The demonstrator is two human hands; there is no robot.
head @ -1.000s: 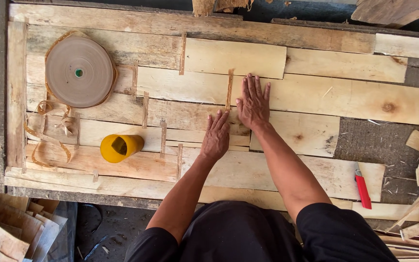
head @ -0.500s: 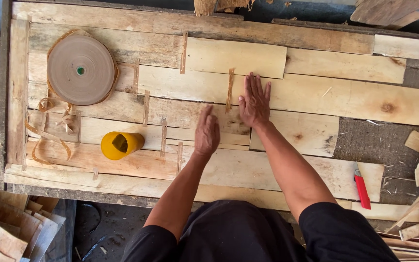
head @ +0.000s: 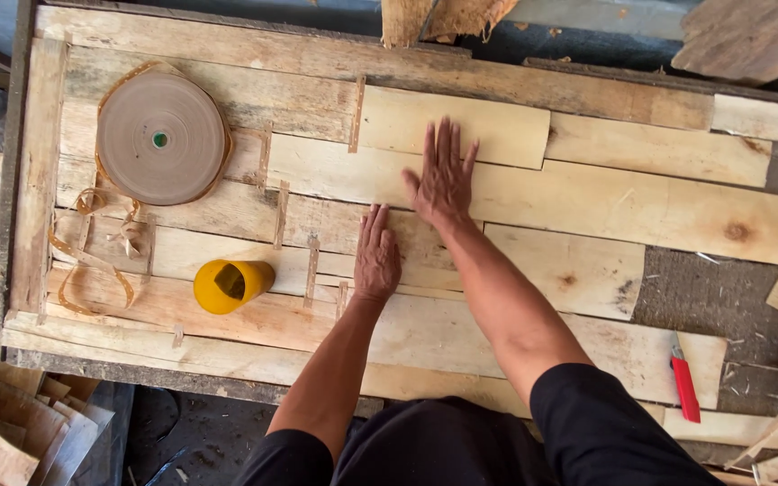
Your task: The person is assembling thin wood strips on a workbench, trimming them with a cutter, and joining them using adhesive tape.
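While both hands [head: 377, 256] [head: 443, 175] press flat, the veneer sheet [head: 533, 193] runs left-right.

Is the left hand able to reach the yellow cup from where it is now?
Probably yes. The left hand lies flat on the wood sheets, and the yellow cup lies on its side just to its left. Only thin tape strips lie flat between them; nothing stands in the way.
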